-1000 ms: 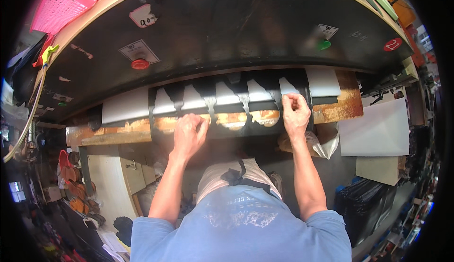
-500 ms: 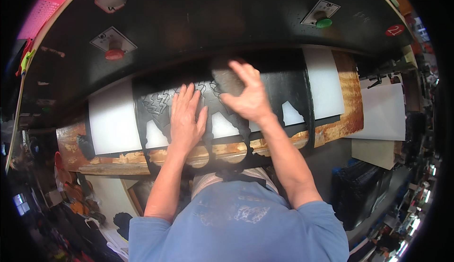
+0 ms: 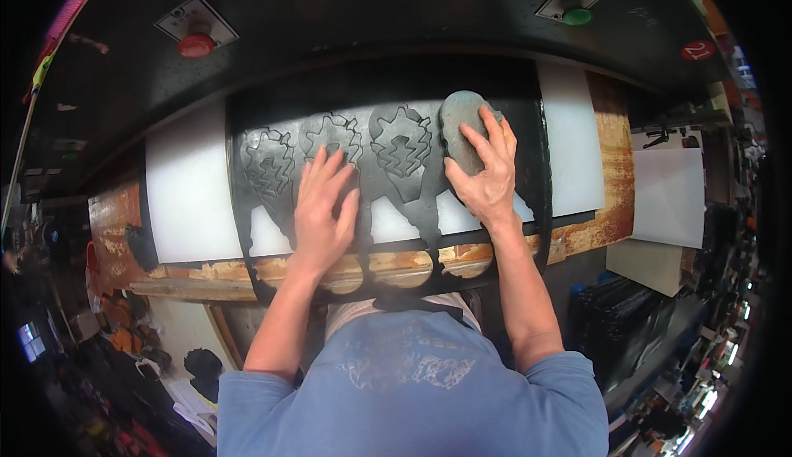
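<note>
A black sheet, like rubber or leather, lies across white boards in front of me, with large scalloped openings along its near edge. Three sole-like shapes with zigzag lines are cut into it side by side. My right hand grips a grey, oval, sole-shaped cutting die that rests on the sheet, right of those shapes. My left hand lies on the sheet with fingers spread, over the lower part of the middle-left shape, holding nothing.
A black machine beam spans the far side, bearing a red button and a green button. White board shows at the left and right. A worn wooden edge runs along the near side.
My right hand has carried the die rightward and set it against the sheet, uncovering the third cut shape. My left hand stays nearly in place. The view has shifted slightly.
</note>
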The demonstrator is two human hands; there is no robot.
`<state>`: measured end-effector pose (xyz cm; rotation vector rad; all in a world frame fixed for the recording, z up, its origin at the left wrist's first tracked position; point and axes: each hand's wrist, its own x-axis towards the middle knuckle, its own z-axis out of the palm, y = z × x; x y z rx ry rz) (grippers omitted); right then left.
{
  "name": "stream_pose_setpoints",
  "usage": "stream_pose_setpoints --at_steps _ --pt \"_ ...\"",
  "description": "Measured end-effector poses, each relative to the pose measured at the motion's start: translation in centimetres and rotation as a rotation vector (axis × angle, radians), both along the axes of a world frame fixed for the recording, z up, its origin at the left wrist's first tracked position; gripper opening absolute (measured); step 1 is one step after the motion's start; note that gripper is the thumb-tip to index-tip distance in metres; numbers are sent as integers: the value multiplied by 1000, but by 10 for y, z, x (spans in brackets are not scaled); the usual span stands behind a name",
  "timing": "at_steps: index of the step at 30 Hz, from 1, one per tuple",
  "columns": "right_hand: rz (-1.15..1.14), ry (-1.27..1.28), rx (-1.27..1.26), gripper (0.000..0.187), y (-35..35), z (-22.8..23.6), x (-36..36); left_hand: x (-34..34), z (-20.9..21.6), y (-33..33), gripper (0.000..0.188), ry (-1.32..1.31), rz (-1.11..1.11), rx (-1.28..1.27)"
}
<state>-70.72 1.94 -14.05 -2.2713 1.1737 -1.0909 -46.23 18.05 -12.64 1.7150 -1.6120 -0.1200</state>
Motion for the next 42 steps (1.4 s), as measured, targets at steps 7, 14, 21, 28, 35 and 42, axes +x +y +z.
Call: stream_pose_setpoints --at_steps 7,14,21,28,35,42 --pt "-27 -20 -21 58 0 4 7 -14 26 76 29 245 -107 3" --pt "-120 -256 -76 42 0 59 -14 -39 -2 91 22 18 -71 -65" --pt "-121 -430 -308 8 -41 129 -28 -28 -12 88 17 -35 -57 -153" --pt "-228 -350 -136 11 60 43 -66 -28 -16 84 7 -52 10 -191" --pt "-360 -127 -41 10 99 -21 -71 -36 -7 78 10 -14 61 -81" --pt "-387 -124 -17 10 98 -17 -71 -35 -14 78 10 -29 55 -74"
